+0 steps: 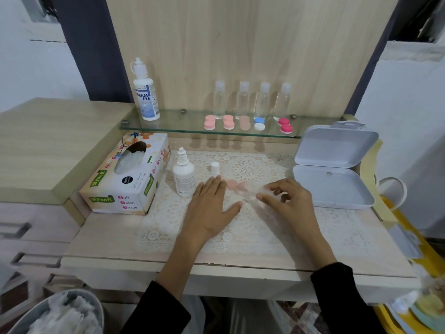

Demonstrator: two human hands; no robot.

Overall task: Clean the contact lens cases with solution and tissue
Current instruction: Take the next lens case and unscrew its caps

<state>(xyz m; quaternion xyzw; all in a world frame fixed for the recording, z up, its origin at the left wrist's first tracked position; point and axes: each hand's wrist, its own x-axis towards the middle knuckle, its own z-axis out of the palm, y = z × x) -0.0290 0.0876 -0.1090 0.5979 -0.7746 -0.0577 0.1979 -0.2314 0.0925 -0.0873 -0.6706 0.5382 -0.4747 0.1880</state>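
Two pale pink lens case caps (232, 184) lie on the lace mat (252, 232) between my hands. My left hand (212, 206) rests flat on the mat just left of the caps, fingers straight. My right hand (286, 201) has curled fingers and pinches a faint, clear lens case body (261, 189) at its fingertips. A small white solution bottle (184, 175) stands uncapped left of my left hand, with its white cap (214, 168) behind on the mat. The tissue box (127, 177) sits at the left, tissue showing in its slot.
A glass shelf (168, 121) holds a large solution bottle (146, 92), several clear bottles (243, 100) and pink, blue-white and magenta lens cases (228, 122). An open white box (334, 169) lies at the right. A bin of used tissues (62, 314) stands lower left.
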